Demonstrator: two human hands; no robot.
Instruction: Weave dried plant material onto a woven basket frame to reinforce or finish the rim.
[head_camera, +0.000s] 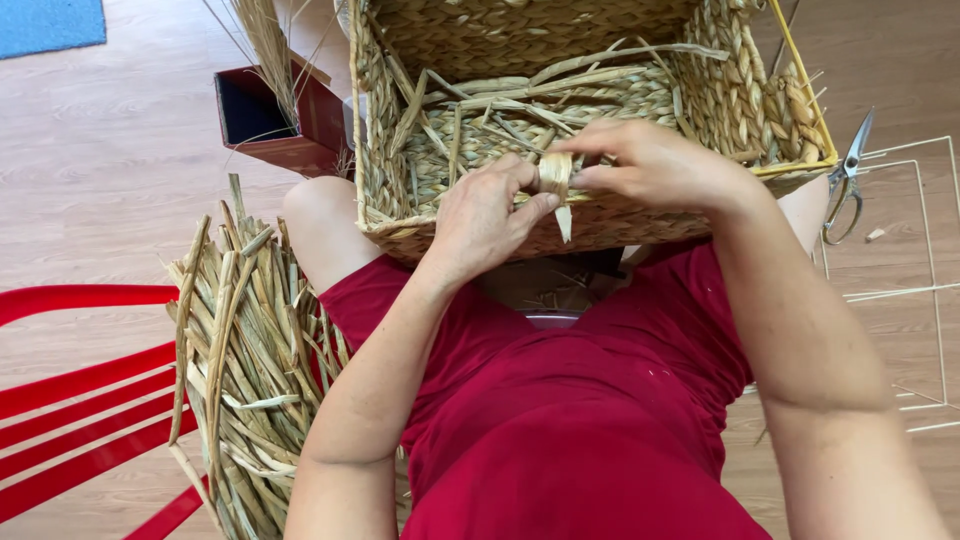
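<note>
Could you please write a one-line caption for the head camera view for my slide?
Left hand and right hand pinch a flat straw strand at the near rim of a woven basket on the lap.

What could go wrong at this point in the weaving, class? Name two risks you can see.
1. Both the left hand and right hand pinch one dry straw strand at the woven basket rim; bent sharply, it might split.
2. The basket rests tilted on the person's knees, so it could slip towards the scissors on the floor.
</note>
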